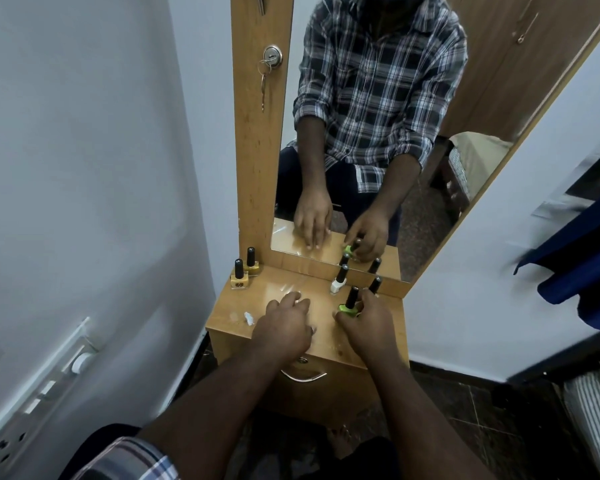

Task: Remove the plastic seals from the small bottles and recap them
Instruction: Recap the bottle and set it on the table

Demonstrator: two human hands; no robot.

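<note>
While the right hand [362,323] curls its fingers round the base of the green bottle [349,305], holding it upright on the tabletop [229,315] with its black cap on, the left hand [284,327] lies beside it with fingers laid fairly straight, tips on the wood, gripping nothing that I can make out. Just past those fingertips something clear and glossy [291,287] lies on the surface; it may be peeled plastic, though I cannot be sure. Behind the green bottle and very near it stand a white bottle [339,280] and another dark-capped bottle [374,285], the body of which is hidden by the hand. Well apart, at the far left corner, two yellow bottles [243,273] stand side by side, capped. A small white scrap [248,318] lies near the left edge of the top. Above it all the mirror [361,133] doubles the hands, and a key [264,81] hangs from the lock in the wooden frame beside it. To my eye the green bottle is the one in hand, either just being taken up or just being set down; whether it carries a seal is too small to tell. If it is sealed, the next move asks the left hand to come across and pinch the film at the neck while the right keeps the bottle from tipping into its close neighbours.
</note>
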